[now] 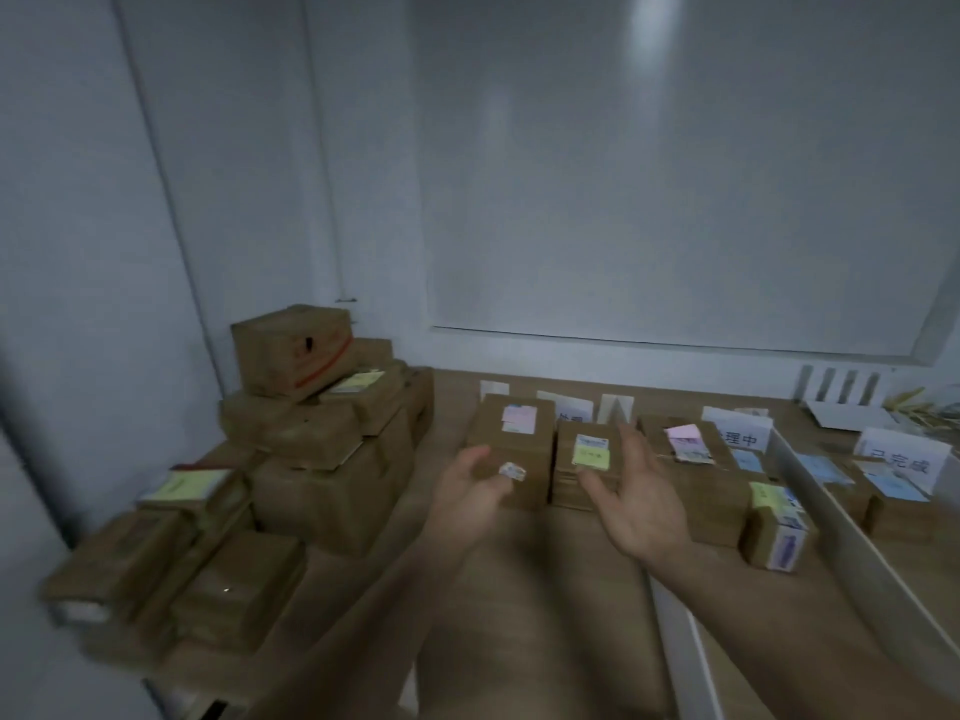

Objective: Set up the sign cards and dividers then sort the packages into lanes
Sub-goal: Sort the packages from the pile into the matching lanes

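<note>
The wooden table [545, 589] stands against a white wall [623, 174]. An unsorted pile of packages [322, 459] occupies its left end. Sorted packages [511, 449] sit in lanes beyond the hands, separated by white dividers [841, 522] and headed by sign cards [740, 433]. The left hand [475, 493] and right hand [641, 504] hover apart, fingers relaxed, holding nothing.

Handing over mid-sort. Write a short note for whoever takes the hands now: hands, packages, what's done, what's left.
Left hand: open, holds nothing, at the box with the pink note.
Right hand: open, beside the box with the yellow note.
Done: sign cards and white dividers stand in place; several boxes lie in lanes.
Left: the unsorted pile at the table's left side.
</note>
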Demonstrator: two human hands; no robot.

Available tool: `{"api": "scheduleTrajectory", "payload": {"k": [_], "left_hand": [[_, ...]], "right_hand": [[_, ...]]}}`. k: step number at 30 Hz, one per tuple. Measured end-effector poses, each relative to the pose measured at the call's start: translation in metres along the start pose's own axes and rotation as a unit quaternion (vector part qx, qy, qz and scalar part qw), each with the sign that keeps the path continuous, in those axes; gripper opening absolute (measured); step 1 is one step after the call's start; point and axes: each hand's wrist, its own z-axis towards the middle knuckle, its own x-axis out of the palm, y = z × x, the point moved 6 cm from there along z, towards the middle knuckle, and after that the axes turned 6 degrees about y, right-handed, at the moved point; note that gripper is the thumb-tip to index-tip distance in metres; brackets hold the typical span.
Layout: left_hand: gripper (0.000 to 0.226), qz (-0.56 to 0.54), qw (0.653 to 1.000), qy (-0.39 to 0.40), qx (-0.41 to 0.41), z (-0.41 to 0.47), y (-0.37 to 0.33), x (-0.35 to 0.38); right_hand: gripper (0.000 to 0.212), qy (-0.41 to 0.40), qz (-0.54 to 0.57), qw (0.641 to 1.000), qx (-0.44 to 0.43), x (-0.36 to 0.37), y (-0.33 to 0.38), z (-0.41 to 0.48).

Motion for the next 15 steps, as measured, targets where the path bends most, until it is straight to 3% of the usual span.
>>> {"api": "scheduleTrajectory", "payload": {"k": [3, 7, 15], "left_hand": [[0.033, 0.001, 1.000, -0.012, 0.006, 0.004, 0.008, -0.058], [0.056, 0.023, 0.999, -0.046, -0.007, 0.004, 0.019, -0.125], [0.049, 0.028, 0.994, -0.101, -0.011, 0.009, 0.040, -0.226]], "right_hand": [[0.081, 0.010, 0.015, 1.000, -0.008, 0.038, 0.045, 0.002], [0.084, 0.034, 0.022, 0.999, -0.027, 0.086, 0.097, 0.007], [0.087, 0.070, 0.009, 0.996, -0.060, 0.166, 0.176, 0.031]]}}
